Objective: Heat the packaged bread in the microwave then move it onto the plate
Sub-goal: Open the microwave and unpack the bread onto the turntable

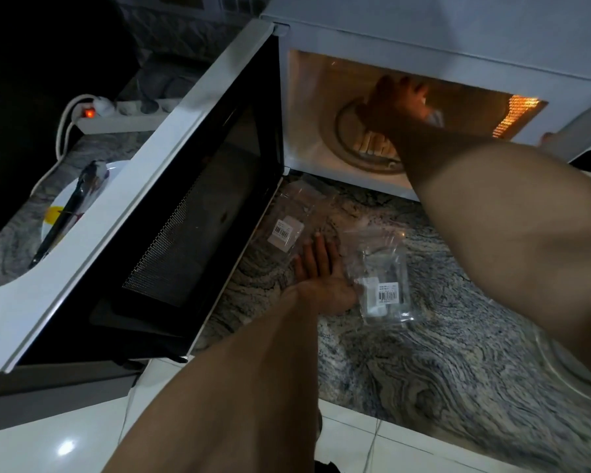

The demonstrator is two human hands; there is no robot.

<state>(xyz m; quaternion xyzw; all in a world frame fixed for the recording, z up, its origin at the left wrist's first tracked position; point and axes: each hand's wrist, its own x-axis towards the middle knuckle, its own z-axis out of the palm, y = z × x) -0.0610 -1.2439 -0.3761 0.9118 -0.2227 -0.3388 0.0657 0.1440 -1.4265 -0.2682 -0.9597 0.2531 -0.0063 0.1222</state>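
The white microwave oven stands with its black-windowed door swung wide to the left and its cavity lit orange. The person's right hand is deep inside, fingers spread over the round glass turntable. Just under the palm lie pale tan pieces that look like the bread. The arm covers most of it, so I cannot tell whether the fingers have closed on it or only hover.

The left hand rests flat and open on the grey swirled stone counter, holding nothing. It lies between two crumpled clear plastic wrappers with barcode labels, one just in front of the door hinge, the other touching the thumb side of the hand.

The white plate, with a dark utensil lying across it, sits behind the open door, well apart from the cavity.

Here lie the risks, as I judge them. If the bread is hot, a hurried pinch could make the fingers let go, dropping it on the turntable or counter. The carry to the plate must go round or over the door edge, where a forearm may knock it. The loose wrappers are slippery under a leaning palm. The utensil takes up much of the plate, so the bread could land on it and slide off.
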